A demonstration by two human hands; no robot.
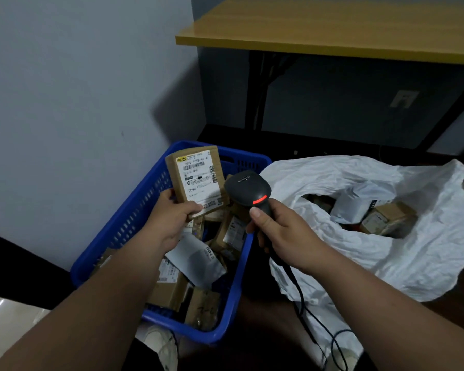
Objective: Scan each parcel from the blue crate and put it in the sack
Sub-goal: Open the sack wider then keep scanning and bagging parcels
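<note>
Gripping a brown cardboard parcel [197, 180] by its lower edge, your left hand [172, 218] holds it upright over the far end of the blue crate [134, 210], white label facing you. Your right hand [281, 231] curls round the handle of a black barcode scanner [248, 191], thumb on top, its red light lit, its head just beside the parcel. More parcels fill the crate. Just right of it, the white sack [386, 250] lies open with boxes inside.
</note>
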